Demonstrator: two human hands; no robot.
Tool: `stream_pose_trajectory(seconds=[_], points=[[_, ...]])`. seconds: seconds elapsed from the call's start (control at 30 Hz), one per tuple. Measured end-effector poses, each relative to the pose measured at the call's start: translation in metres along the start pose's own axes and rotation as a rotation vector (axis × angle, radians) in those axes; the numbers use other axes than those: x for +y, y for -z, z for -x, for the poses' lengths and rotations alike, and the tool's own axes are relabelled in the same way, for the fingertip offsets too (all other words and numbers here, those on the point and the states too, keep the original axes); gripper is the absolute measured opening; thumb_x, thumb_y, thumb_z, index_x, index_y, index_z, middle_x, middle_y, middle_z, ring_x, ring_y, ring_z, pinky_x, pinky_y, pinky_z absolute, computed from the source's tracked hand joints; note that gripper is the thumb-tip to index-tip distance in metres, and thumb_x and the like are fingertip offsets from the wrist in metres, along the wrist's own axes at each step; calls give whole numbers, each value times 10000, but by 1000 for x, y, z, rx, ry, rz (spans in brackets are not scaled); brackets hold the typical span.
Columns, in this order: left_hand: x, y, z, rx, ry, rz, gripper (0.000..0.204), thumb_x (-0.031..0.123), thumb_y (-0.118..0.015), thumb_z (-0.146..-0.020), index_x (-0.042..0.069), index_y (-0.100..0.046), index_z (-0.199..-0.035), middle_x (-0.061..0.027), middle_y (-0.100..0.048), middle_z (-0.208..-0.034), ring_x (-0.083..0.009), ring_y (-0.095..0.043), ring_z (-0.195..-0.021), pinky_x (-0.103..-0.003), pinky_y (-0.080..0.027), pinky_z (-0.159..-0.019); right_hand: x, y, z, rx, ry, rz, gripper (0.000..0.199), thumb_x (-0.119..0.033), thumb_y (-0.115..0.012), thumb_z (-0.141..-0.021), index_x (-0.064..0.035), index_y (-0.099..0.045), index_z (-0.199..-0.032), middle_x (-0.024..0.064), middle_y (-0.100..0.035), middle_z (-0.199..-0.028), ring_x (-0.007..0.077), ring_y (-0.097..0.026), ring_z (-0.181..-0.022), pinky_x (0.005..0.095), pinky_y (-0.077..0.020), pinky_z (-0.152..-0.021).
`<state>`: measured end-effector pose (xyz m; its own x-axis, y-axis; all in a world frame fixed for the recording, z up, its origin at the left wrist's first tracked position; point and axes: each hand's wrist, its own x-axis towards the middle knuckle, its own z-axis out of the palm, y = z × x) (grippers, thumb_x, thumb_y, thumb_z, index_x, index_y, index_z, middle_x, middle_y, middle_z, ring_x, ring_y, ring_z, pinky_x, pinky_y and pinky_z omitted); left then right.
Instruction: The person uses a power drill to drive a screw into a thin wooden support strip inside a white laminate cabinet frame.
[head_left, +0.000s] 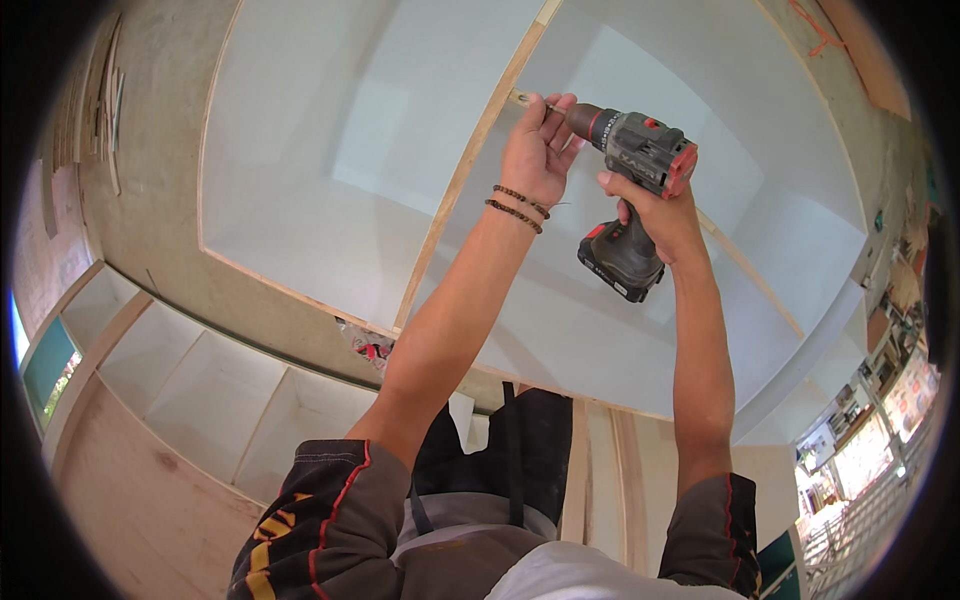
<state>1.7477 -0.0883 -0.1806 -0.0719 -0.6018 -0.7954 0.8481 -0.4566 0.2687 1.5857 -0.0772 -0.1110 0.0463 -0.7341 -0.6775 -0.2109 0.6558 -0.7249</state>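
A cordless drill [640,150], black and grey with red accents, is gripped by its handle in my right hand [655,215]. Its battery [620,262] hangs at the bottom, and its chuck [585,122] points left toward a wooden divider edge [470,165]. My left hand [540,150] is just ahead of the chuck, fingers curled and pinched around the bit's line. What they hold is mostly hidden. Beyond the fingertips, a small yellowish metal piece [518,97] sits against the divider edge. Two beaded bracelets [518,208] circle my left wrist.
A large cabinet carcass with pale inner panels [300,200] lies before me. Another wooden strip [750,262] crosses its right part. A second compartmented cabinet [215,385] stands at lower left. Wood strips [112,120] lie on the concrete floor [160,190]; clutter [880,340] fills the right side.
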Motion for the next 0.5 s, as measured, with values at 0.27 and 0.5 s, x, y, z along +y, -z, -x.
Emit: stream_pose_trajectory(seconds=[0.27, 0.5], points=[[-6, 0, 0, 4, -22, -144, 322, 393, -449, -1113, 129, -573, -1249, 20, -689, -1238, -105, -628, -1040, -312, -526, -885, 9, 6, 4, -10, -43, -92, 358, -172, -837, -829, -24, -630, -1081, 9, -611, -819, 118, -588, -645, 292, -487, -556], [-6, -4, 11, -33, -40, -310, 414, 454, -496, -1085, 78, -603, -1219, -62, -672, -1195, -163, -625, -1088, -338, -548, -928, 13, 13, 13, -54, -49, -244, 352, -145, -833, -818, -37, -660, -1106, 59, -708, -938, 129, -610, -718, 306, -521, -638]])
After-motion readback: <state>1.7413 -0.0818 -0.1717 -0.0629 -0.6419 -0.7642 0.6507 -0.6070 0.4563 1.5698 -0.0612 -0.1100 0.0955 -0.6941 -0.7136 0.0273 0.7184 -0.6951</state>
